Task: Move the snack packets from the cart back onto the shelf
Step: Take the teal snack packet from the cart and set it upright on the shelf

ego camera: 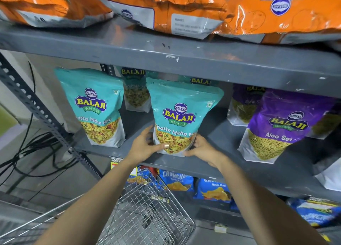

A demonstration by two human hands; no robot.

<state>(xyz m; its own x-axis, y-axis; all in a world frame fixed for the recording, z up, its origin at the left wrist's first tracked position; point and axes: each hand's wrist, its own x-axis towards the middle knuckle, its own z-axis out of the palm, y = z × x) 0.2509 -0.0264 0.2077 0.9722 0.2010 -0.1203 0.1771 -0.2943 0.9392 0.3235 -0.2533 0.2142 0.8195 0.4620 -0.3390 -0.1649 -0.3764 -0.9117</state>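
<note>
Both hands, left hand (145,145) and right hand (201,148), clasp the bottom corners of a teal packet (181,115), probably to stand it upright, label out, on the middle shelf (217,163) above the cart (147,211).

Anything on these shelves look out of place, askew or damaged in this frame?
Nothing is spilled or torn. The orange packets on the top shelf lie flat with the print upside down and overhang its front edge. The teal packet stands upright between the left hand and right hand.
</note>
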